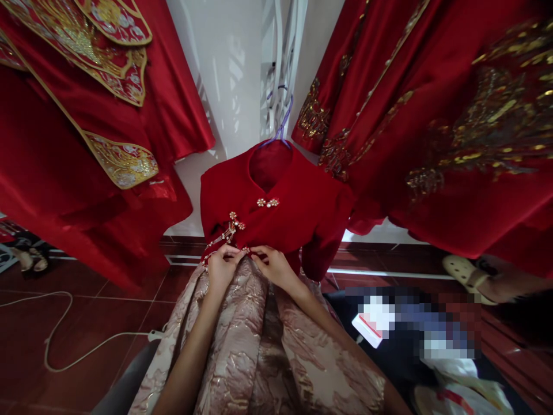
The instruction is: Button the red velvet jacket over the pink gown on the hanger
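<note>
A red velvet dress top (298, 219) with short sleeves hangs in front of me on a purple hanger (283, 124). Flower-shaped pearl buttons (268, 203) sit below its neckline, and a beaded tassel ornament (231, 229) lies on its left side. Pink-gold brocade skirt fabric (235, 323) spreads from the waist toward me. My left hand (222, 266) and my right hand (276, 266) meet at the waist, both closed. Their fingertips pinch the small beaded trim (246, 250) where red velvet meets brocade. The exact grip is partly hidden by the fingers.
Red embroidered garments hang at left (121, 155) and right (453, 132). A white metal stand (283, 52) rises behind the dress. A white cable (64, 323) lies on the tiled floor. Plastic bags (466, 386) are at lower right, near another person's foot in a clog (466, 275).
</note>
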`<action>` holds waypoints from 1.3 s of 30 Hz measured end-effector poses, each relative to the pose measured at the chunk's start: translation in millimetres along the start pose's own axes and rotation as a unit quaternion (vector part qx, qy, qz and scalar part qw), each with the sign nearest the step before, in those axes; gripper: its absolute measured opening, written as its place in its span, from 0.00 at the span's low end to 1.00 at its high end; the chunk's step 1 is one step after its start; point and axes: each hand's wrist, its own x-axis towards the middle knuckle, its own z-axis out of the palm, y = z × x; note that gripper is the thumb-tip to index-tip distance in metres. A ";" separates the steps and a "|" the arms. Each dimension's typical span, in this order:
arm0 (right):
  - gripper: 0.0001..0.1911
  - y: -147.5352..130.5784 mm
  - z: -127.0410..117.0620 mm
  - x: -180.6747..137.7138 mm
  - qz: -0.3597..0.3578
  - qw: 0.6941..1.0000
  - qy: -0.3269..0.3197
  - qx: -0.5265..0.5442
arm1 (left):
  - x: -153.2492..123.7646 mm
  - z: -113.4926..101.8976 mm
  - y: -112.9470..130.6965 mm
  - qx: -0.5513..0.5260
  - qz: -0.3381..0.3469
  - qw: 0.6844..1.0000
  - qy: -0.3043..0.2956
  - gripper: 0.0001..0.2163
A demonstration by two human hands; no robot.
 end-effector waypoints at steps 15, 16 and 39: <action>0.08 -35.1 -29.6 -5.1 -0.025 0.995 0.025 -0.097 | 29.5 5.9 40.0 -0.302 -0.198 0.932 -0.013 0.21; 0.08 -36.4 -31.8 -5.5 -0.040 0.994 0.000 -0.103 | 32.6 6.9 42.2 -0.312 -0.210 0.926 -0.015 0.21; 0.09 -37.7 -33.2 -7.0 -0.074 0.989 -0.050 -0.121 | 45.2 25.7 56.4 -0.358 -0.186 0.908 0.117 0.16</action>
